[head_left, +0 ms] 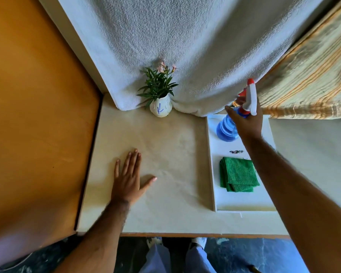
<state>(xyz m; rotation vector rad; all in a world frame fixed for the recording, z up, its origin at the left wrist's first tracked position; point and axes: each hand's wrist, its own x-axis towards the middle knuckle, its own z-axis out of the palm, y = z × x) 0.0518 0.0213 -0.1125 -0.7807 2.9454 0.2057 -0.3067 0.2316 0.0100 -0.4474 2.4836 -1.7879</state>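
My right hand (245, 123) grips the neck of a blue spray bottle (225, 131) with a white and red trigger head, at the far end of a white tray (242, 203). The bottle's base looks close to or on the tray; I cannot tell which. A folded green cloth (238, 174) lies in the tray nearer to me. My left hand (129, 177) rests flat on the cream tabletop (165, 203), fingers straight and spread, holding nothing. A small white vase (160, 109) with a green plant and pink flowers stands at the back of the table.
A white towel (185, 46) hangs behind the vase. An orange-brown wooden panel (37, 115) borders the table on the left. A striped cloth (313, 79) hangs at the back right. A small dark speck patch (236, 151) lies in the tray.
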